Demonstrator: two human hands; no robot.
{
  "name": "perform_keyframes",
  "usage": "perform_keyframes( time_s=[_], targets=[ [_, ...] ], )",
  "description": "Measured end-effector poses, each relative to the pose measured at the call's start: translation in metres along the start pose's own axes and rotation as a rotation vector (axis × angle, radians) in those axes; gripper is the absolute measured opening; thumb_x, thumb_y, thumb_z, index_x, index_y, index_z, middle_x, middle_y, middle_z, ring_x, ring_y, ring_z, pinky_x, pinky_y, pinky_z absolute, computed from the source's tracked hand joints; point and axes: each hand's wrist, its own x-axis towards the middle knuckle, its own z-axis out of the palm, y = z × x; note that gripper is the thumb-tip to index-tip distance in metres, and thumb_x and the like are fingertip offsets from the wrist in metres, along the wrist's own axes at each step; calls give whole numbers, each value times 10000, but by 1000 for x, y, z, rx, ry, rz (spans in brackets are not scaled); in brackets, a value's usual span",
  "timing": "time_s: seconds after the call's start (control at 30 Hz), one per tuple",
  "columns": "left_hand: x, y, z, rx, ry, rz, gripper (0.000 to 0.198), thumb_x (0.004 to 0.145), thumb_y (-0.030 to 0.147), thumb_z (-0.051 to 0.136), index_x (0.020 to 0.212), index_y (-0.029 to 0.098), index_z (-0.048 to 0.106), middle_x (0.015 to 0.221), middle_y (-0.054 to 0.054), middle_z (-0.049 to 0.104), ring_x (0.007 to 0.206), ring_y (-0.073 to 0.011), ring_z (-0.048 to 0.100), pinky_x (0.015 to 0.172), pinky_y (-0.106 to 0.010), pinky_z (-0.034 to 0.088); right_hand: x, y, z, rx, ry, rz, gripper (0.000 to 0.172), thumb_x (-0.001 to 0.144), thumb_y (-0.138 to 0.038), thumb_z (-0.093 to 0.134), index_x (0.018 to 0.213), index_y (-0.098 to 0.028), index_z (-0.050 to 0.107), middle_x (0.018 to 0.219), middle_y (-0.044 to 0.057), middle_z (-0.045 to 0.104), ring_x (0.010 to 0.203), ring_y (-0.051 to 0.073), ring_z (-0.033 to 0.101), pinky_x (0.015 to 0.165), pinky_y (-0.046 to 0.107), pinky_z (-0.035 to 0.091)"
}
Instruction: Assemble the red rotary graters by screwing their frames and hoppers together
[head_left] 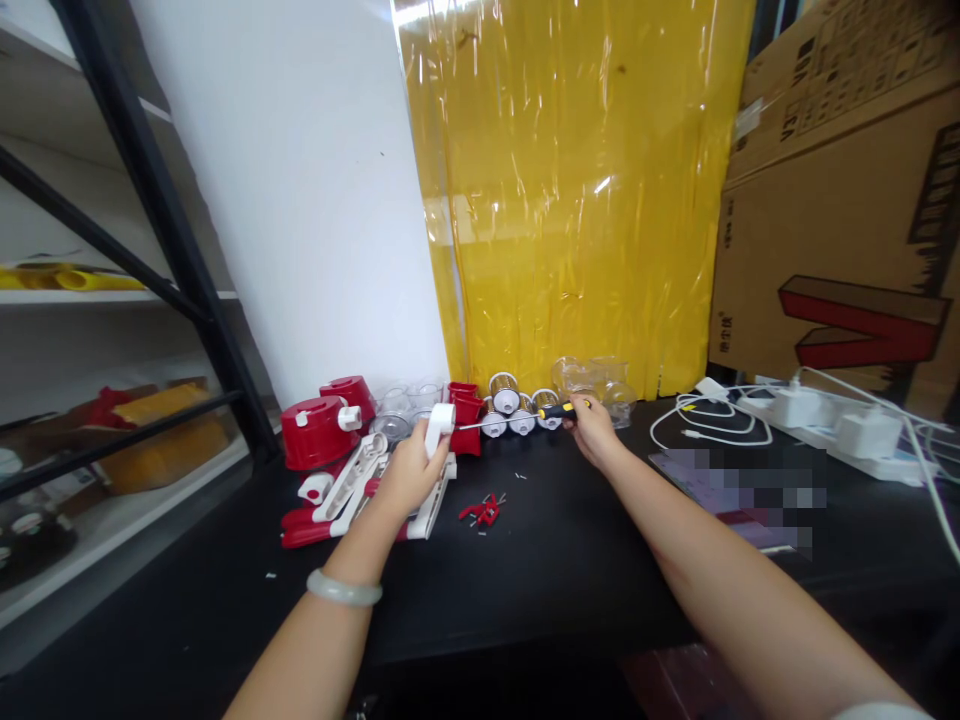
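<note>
The left hand (411,466) was curled around a white plastic part (439,426), thumb and fingers pressed against it, its rounded end standing up above the desk (555,560). The right hand (595,430) gripped the black-and-yellow handle of a screwdriver (558,410), whose thin shaft ran leftward, nearly level, to the white plastic part; whether the tip sat inside it was too small to tell. A pale bangle (344,588) circled the left wrist.

Below and between the hands, a small cluster of red pieces (486,511) lay on the desk, with tiny light-coloured bits around it. Just left of the left hand were long white arms with red ends (352,500), partly hidden by that hand, and beyond them red round housings (315,435). Clear plastic containers (396,402) stood near these, then red flared pieces (466,400). Behind the screwdriver, shiny cylinders with white ends (505,393) were stacked, one resting on the others, with clear cups (609,385) to their right.

Farther right lay a white cable (716,432) and a power strip (881,462) with white plugs, in front of a cardboard box (832,240). A yellow plastic curtain (577,200) hung behind everything, and shelves (90,293) stood at far left.
</note>
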Motion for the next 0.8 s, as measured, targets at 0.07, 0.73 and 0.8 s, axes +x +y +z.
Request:
perform_keyframes(
  time_s=[0.07, 0.73, 0.8],
  targets=[
    [0, 0, 0, -2, 9, -6, 395, 968, 466, 429, 1186, 158, 547, 715, -76, 713, 688, -293, 726, 682, -367, 518, 1, -1, 0, 19, 12, 7, 199, 724, -265, 749, 698, -207, 561, 557, -58, 520, 436, 80, 494, 369, 175, 367],
    [0, -1, 2, -24, 23, 14, 335, 945, 457, 490, 1116, 179, 568, 746, -67, 709, 657, -269, 708, 680, -363, 517, 5, -5, -4, -32, 34, 22, 224, 742, -258, 679, 674, -220, 469, 492, -87, 465, 393, 74, 450, 364, 169, 342],
    [1, -2, 3, -24, 53, 33, 315, 925, 441, 525, 1100, 184, 574, 758, -67, 708, 674, -269, 709, 675, -358, 518, 7, -7, -6, -59, 60, 2, 183, 771, -230, 631, 673, -218, 476, 482, -87, 458, 386, 75, 446, 364, 174, 335]
  ],
)
